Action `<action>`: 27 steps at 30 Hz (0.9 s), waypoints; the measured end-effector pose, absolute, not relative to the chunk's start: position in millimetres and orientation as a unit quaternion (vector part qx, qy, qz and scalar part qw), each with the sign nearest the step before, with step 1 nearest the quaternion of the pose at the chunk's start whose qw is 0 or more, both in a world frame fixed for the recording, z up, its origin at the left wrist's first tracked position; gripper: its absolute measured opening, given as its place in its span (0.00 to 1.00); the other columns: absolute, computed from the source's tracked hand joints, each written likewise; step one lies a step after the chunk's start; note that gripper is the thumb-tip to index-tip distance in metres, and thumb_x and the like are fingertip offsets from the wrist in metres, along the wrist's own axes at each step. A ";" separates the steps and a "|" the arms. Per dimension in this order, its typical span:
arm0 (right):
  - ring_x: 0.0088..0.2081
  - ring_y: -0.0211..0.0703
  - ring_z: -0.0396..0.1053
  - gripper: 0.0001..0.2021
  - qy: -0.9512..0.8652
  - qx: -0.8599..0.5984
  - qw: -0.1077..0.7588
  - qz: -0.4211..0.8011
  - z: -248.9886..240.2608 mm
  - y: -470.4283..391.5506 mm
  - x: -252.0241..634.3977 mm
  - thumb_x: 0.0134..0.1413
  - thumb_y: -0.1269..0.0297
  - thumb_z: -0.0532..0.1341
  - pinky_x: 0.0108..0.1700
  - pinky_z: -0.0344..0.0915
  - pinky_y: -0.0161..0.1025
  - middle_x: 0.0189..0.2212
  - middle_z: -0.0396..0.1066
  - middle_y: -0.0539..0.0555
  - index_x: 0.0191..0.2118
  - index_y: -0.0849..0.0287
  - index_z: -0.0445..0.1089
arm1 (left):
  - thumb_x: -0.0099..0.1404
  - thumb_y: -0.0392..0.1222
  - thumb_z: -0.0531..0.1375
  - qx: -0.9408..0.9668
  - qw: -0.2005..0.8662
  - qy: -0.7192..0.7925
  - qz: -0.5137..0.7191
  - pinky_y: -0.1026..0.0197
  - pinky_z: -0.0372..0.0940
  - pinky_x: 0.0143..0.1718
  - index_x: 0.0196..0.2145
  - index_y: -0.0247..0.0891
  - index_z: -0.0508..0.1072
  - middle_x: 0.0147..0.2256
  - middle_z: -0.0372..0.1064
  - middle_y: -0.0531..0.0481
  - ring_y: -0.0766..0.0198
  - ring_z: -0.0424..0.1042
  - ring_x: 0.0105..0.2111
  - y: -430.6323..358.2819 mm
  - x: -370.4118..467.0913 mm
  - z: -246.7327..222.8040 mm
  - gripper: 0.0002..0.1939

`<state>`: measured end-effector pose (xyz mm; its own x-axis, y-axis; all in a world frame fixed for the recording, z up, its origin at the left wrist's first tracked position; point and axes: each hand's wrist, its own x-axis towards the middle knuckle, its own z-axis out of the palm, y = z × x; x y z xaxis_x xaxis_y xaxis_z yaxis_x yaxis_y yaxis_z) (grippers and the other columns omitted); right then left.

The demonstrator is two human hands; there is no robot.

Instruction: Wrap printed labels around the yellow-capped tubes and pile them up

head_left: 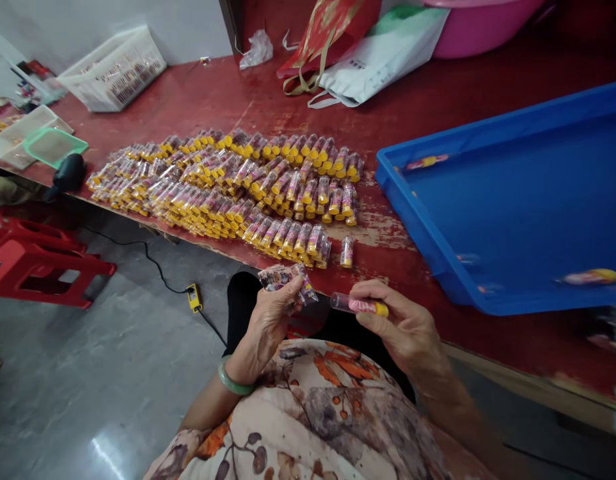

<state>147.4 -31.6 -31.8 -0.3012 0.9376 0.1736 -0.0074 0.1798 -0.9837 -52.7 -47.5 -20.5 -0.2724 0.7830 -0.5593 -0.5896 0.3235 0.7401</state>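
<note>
My left hand [272, 317], with a green bangle at the wrist, grips a small stack of printed wrappers [288, 280] over my lap. Between the thumb and fingers of my right hand [401, 323] lies a clear tube [361, 305] with pink contents and a yellow cap, its clear end pointing at the wrappers without touching them. Beyond my hands, rows of wrapped tubes [208, 190] with yellow caps are piled on the red table [368, 130]. One wrapped tube [347, 252] stands apart, just right of the front row.
A blue tray [513, 200] at the right holds a few tubes. Bags [378, 57] and a pink basin [481, 27] sit at the back. White basket [115, 70], green-rimmed tray [55, 147] and black tool [68, 175] are left. Red stools [33, 267] and a power strip [195, 298] are on the floor.
</note>
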 end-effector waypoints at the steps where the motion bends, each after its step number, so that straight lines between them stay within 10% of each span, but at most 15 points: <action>1: 0.42 0.45 0.69 0.08 -0.634 -0.367 0.473 0.489 -28.2 -33.7 145.6 0.53 0.65 0.64 0.41 0.68 0.38 0.39 0.70 0.55 0.41 0.56 0.72 | 0.42 0.45 0.74 0.082 0.599 0.552 0.574 0.67 0.59 0.20 0.30 0.33 0.75 0.24 0.70 0.54 0.73 0.64 0.19 -47.4 -51.8 -19.6 0.19; 17: 0.39 0.43 0.71 0.19 -0.813 -0.308 0.493 0.032 -20.4 -46.6 119.7 0.52 0.76 0.63 0.40 0.72 0.40 0.39 0.72 0.56 0.49 0.55 0.66 | 0.49 0.44 0.71 0.019 0.684 0.464 0.562 0.69 0.61 0.18 0.32 0.35 0.72 0.24 0.68 0.55 0.74 0.63 0.17 -50.4 -46.9 -13.4 0.16; 27: 0.37 0.42 0.72 0.20 -0.839 -0.302 0.449 -0.051 -21.8 -49.1 123.4 0.52 0.73 0.65 0.38 0.72 0.37 0.39 0.72 0.59 0.51 0.61 0.64 | 0.47 0.44 0.72 -0.008 0.682 0.471 0.560 0.70 0.60 0.18 0.32 0.35 0.72 0.24 0.68 0.55 0.74 0.63 0.18 -51.8 -44.7 -9.5 0.18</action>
<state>123.4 -49.1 -21.8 -0.4144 0.4608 0.7848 0.5521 0.8128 -0.1858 -44.7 -51.8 -9.5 -0.0698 0.7554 -0.6515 -0.7709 0.3737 0.5158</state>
